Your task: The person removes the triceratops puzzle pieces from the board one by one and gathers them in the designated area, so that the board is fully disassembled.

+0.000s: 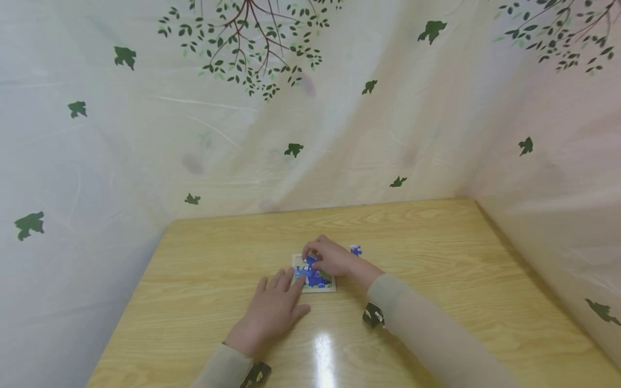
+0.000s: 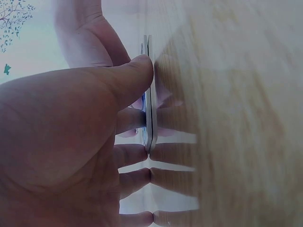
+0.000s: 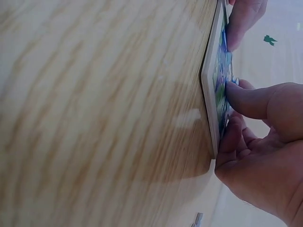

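A small jigsaw puzzle (image 1: 317, 279) with a purple and blue cartoon picture lies in a pale shallow tray (image 1: 322, 290) on the table. My left hand (image 1: 274, 307) has its fingers spread, the index finger touching the puzzle's left side and other fingertips by the tray's edge. Over the upper part of the puzzle, my right hand (image 1: 331, 257) has thumb and fingers curled together. In the right wrist view they pinch a small bluish puzzle piece (image 3: 235, 81), mostly hidden by the fingers. A loose puzzle piece (image 1: 356, 250) rests on the table beyond my right wrist.
The wooden table (image 1: 218, 248) reaches back to a pale curtain (image 1: 339, 161) printed with green leaves and branches. More curtain hangs at both sides. Dark straps with small devices (image 1: 373, 315) sit at both wrists.
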The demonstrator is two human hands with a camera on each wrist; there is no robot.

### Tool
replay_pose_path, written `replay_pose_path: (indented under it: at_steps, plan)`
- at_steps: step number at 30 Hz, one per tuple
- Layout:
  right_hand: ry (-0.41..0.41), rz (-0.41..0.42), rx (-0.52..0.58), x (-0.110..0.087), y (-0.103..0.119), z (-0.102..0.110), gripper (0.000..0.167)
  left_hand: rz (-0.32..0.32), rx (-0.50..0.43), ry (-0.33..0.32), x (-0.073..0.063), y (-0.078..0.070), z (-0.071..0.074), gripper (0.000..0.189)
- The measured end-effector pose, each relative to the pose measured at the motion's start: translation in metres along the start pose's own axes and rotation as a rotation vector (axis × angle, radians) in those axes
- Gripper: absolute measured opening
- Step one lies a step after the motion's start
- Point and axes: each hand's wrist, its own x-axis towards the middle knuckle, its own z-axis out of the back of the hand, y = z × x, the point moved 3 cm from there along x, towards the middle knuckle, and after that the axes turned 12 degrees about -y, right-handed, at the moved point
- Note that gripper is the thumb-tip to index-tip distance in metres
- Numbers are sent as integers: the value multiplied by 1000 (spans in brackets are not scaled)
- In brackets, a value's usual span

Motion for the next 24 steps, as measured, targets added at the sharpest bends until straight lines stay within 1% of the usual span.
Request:
replay_pose_path:
  at_steps: [3, 10, 14, 17, 19, 24]
  plan:
    - [-22, 16, -14, 1, -1, 0, 25, -4, 2, -6, 1, 0, 0, 74]
    - [-60, 10, -3, -2, -2, -1, 26, -8, 5, -6, 1, -1, 0, 74]
    - [-84, 37, 34, -3, -2, -1, 27, -10, -1, -8, 1, 0, 2, 73]
    - [-94, 45, 83, -4, -3, -1, 28, -13, -3, -10, 1, -1, 3, 72]
    - [-95, 39, 112, -5, -4, -1, 30, -10, -5, -6, 1, 0, 3, 73]
    - [-93, -7, 167, -5, -8, -2, 34, -3, 0, 3, 1, 0, 1, 74]
